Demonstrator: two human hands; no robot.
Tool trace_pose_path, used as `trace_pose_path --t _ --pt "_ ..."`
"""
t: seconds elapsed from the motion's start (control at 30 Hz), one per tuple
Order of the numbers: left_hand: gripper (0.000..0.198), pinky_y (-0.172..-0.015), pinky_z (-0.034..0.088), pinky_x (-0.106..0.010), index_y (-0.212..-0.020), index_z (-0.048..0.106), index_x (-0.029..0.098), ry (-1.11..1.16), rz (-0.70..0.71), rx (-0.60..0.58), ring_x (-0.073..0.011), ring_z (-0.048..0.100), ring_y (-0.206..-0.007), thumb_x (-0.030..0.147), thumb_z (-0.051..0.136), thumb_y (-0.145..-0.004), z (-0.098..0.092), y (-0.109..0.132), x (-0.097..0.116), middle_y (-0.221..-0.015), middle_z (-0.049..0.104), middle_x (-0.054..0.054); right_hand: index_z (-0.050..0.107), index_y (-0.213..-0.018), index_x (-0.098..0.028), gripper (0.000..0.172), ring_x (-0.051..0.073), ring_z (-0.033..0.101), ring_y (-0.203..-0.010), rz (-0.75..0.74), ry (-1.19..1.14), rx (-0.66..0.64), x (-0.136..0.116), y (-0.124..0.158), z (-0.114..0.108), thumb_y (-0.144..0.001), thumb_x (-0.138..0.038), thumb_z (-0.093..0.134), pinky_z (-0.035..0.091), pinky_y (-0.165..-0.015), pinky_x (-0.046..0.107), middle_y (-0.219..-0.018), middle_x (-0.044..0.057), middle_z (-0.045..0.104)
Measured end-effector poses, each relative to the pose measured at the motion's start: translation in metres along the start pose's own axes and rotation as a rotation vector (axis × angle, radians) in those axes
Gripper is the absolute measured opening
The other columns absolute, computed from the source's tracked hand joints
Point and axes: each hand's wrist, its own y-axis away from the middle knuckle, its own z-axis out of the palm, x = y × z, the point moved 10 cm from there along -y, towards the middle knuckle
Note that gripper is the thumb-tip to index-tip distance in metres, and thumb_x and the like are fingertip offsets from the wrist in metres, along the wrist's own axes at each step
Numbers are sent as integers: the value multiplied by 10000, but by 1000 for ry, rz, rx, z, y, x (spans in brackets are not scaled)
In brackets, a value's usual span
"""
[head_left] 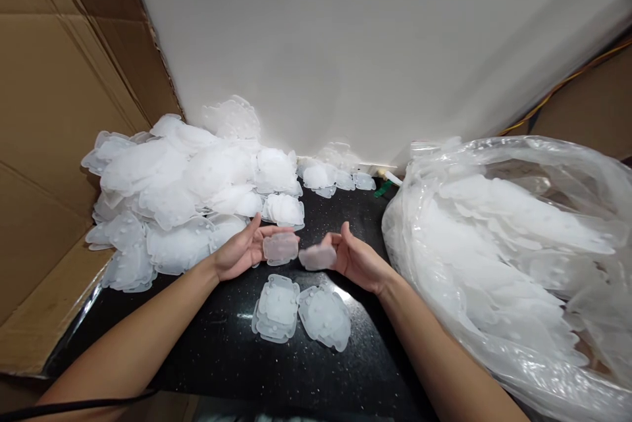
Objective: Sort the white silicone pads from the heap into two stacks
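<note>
My left hand [244, 251], palm turned up, holds a small translucent plastic plate [280, 248] at its fingers. Facing it, my right hand [355, 261] has its thumb raised and a similar translucent plate [317, 257], blurred by motion, at its fingertips. The two plates are close together, edge towards edge. Nearer to me on the black tabletop lie two small stacks of such plates, a left stack [277, 307] and a right stack [324, 316]. Beyond my left hand rises a big loose heap of plates [182, 178].
A clear plastic bag [412, 231] full of more plates stands open on the right. Several loose plates [320, 176] lie against the pale wall [345, 47] at the back. Cardboard [59, 99] walls off the left side. The black tabletop [217, 349] has a glossy, speckled surface.
</note>
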Motion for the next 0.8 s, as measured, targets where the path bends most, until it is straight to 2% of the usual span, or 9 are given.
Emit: trace_pose_path --t 0.13,0.17,0.23,0.3,0.37,0.47,0.6,0.7,0.8 --pt "326 -1147 298 -467 -939 796 267 -454 -49 -417 -338 585 -1240 521 731 -744 40 24 3 -1171 736 -82 694 -693 -147 575 277 685 -988 70 346 -397 -2 25 38 -830 -683 537 444 -987 473 -940 152 754" --pt "272 -1168 255 -455 -932 800 277 -534 -42 -491 -332 573 -1256 465 749 -743 47 28 2 -1176 735 -71 700 -718 -147 555 274 686 -984 54 369 -395 -5 25 38 -835 -668 546 449 -981 471 -940 152 755" --pt "253 -1178 234 -447 -987 792 275 -640 -4 -514 -310 538 -1297 424 684 -814 49 29 3 -1239 704 -66 698 -798 -151 507 253 695 -946 -25 357 -247 -16 14 28 -850 -635 556 476 -945 450 -949 140 751" --pt "282 -1124 340 -459 -1027 776 265 -693 72 -336 -298 575 -1256 418 587 -884 35 17 11 -1248 698 -76 677 -907 -166 404 224 694 -918 -131 376 -8 -27 -2 9 -857 -559 596 499 -911 420 -981 115 738" --pt "273 -1009 462 -438 -1015 762 249 -749 200 -12 -282 651 -1119 384 557 -897 9 4 29 -1148 729 -86 650 -987 -190 306 217 679 -946 -238 511 203 -38 -18 -4 -833 -455 647 505 -903 407 -1026 91 720" --pt "226 -966 482 -425 -1028 713 213 -952 400 412 -265 651 -1035 257 577 -853 -20 2 53 -1080 708 -87 632 -1085 -204 306 243 629 -1077 -381 850 376 -51 -40 -2 -788 -273 657 488 -936 419 -1181 105 669" --pt "168 -1044 416 -456 -967 668 188 -1176 480 487 -293 573 -1165 164 594 -817 -17 -7 54 -1188 632 -114 670 -1028 -204 354 274 590 -1158 -430 952 396 -56 -65 5 -690 -100 661 395 -1036 422 -1243 114 656" --pt "47 -989 442 -475 -778 629 193 -1196 475 496 -297 600 -1047 161 619 -811 -17 -16 54 -1011 632 -88 671 -806 -213 186 267 652 -929 -423 870 423 -59 -68 -2 -648 -115 677 443 -915 387 -945 68 732" --pt "156 -921 466 -461 -667 567 197 -1176 479 546 -268 599 -911 143 661 -778 -20 -24 59 -889 565 -49 583 -659 -204 68 228 619 -778 -448 745 518 -63 -56 -19 -703 -214 634 450 -766 328 -687 20 663"
